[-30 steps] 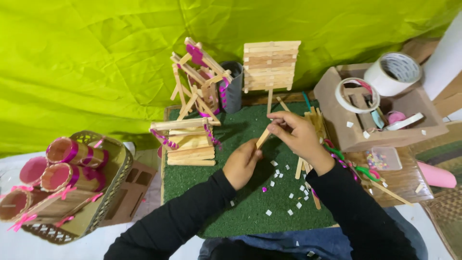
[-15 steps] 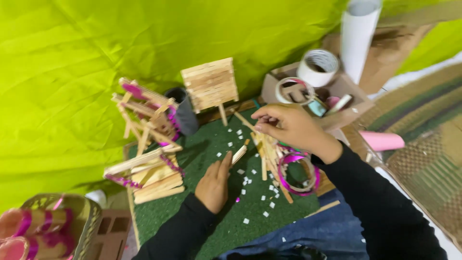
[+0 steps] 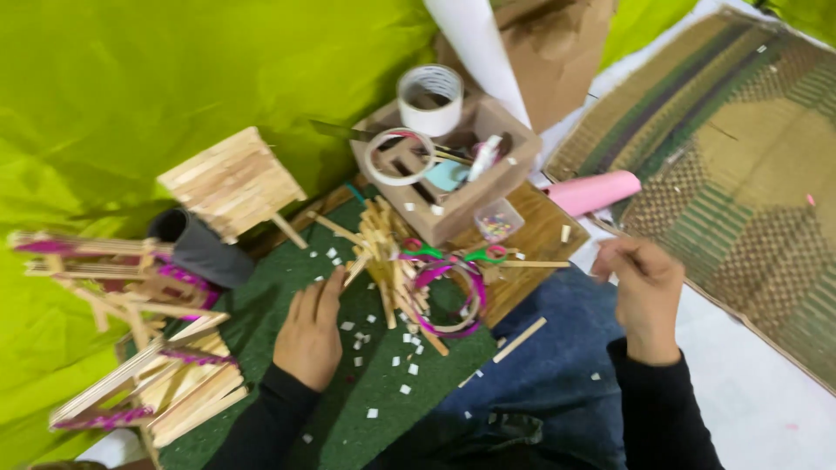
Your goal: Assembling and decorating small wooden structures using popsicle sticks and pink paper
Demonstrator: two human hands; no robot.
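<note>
Your left hand point(image 3: 309, 335) lies flat, palm down and fingers loose, on the green mat point(image 3: 287, 305), grasping nothing; its fingertips reach toward the heap of wooden sticks point(image 3: 387, 261). Your right hand point(image 3: 640, 283) is lifted off to the right above your blue-trousered lap point(image 3: 549, 374), fingers curled in; it is blurred, so you cannot tell whether anything is pinched in it.

The stick heap sits just beyond and to the right of your left fingertips, near the mat's far edge. Most sticks run away from you toward the box, a few splaying sideways. Your left hand is much the nearer; your right is well apart from the heap. A loop of purple ribbon point(image 3: 461, 296) curls over the heap's right side, with green-handled scissors point(image 3: 453, 254) beside it. One loose stick point(image 3: 520, 339) lies on your lap between the two hands, slanting up to the right. Small white scraps point(image 3: 396, 357) litter the mat.

Behind the heap stands an open cardboard box point(image 3: 475, 196) on a wooden board point(image 3: 540, 244). It holds a flat ring of tape point(image 3: 399, 157), dark tools and a pale blue piece; a thick white tape roll point(image 3: 429, 100) perches on its back edge. A small clear tub of coloured beads point(image 3: 498, 219) rests against its front. A pink cone point(image 3: 592, 191) lies to the right of the box.

At left: a stick-built panel on a post point(image 3: 231, 183), a dark cup point(image 3: 200, 251) on its side, and stick frames trimmed in purple point(image 3: 148, 348). A woven mat point(image 3: 749, 165) covers the floor at right.
</note>
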